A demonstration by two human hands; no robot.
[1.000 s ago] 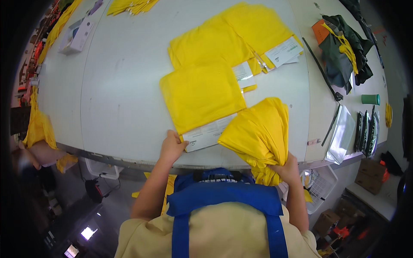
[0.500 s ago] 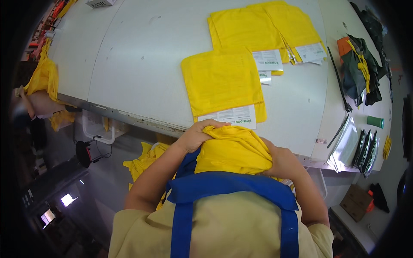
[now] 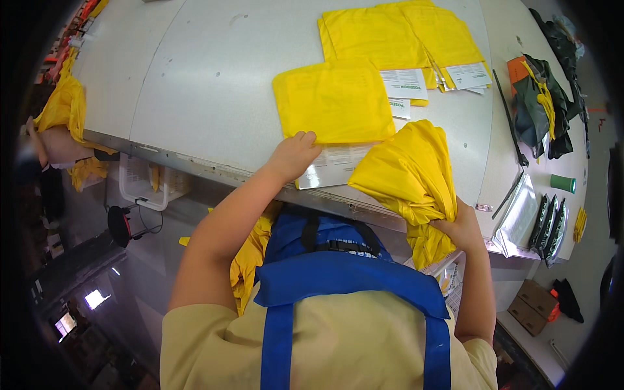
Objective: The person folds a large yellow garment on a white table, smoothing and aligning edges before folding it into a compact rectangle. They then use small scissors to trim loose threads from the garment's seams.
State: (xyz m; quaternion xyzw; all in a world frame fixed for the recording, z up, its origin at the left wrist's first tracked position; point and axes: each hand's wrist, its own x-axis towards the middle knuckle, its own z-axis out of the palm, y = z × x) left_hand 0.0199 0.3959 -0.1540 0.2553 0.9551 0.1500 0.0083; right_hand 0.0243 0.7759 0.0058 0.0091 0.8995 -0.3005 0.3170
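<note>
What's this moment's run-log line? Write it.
left hand: at near edge of packet | right hand: gripping yellow bundle | table: other packets beyond

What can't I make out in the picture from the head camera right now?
- Head view: most fingers of the right hand, hidden by the bunched yellow cloth it grips.
- Head view: the right end of the white sheet, covered by that same cloth; its fine print is too small to read.
- Head view: the co-worker at far left, blurred and cut off by the dark rim.
</note>
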